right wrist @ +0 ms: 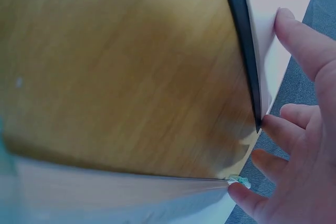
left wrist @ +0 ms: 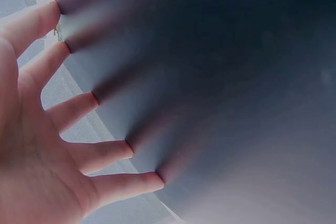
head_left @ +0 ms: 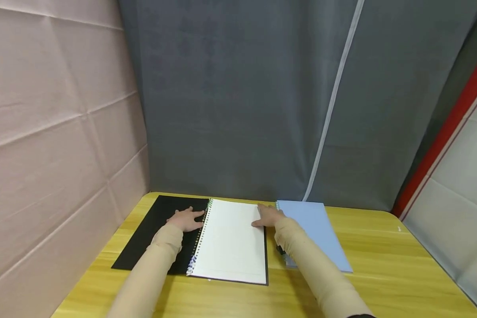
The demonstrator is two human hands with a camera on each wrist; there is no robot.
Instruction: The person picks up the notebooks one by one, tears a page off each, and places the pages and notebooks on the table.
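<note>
Lying open, notebook (head_left: pixel 222 240) spine runs front-to-back.

A yellow wood-grain worktop (head_left: pixel 381 265) fills the lower part of the head view. Left of centre on it lies an open spiral notebook (head_left: pixel 230 243), its black cover (head_left: pixel 151 234) spread flat to the left and a white page facing up. Just to its right lies a closed light-blue notebook (head_left: pixel 322 229).
</note>
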